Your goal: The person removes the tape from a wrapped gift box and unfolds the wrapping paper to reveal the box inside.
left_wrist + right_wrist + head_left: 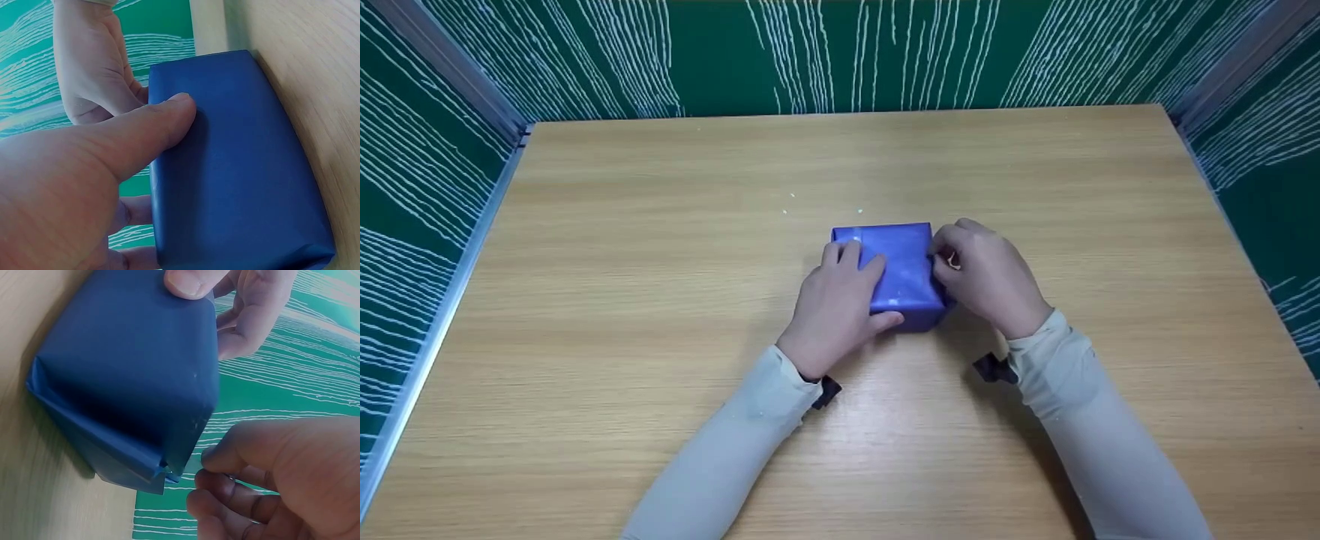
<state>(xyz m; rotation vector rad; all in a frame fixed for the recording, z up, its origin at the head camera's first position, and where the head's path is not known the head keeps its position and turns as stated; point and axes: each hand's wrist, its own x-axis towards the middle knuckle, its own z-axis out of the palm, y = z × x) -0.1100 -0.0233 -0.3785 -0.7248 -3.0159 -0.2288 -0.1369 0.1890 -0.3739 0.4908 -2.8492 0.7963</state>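
Observation:
A box wrapped in shiny blue paper (906, 270) lies on the table. My left hand (838, 296) holds it from the left, with fingers spread over the top and the thumb pressing the near side. At the box's right end, my right hand (986, 274) has its fingers curled, thumb and forefinger close together. In the right wrist view, a faint see-through sliver, apparently clear tape (195, 463), shows at those fingertips. The paper flap (112, 444) at this end is folded but stands partly away from the box. The box's underside is hidden.
The wooden table (622, 300) extends around the box on all sides. A few tiny white scraps (860, 211) lie beyond the box. Green panels with white streaks (855, 60) border the table's back and sides.

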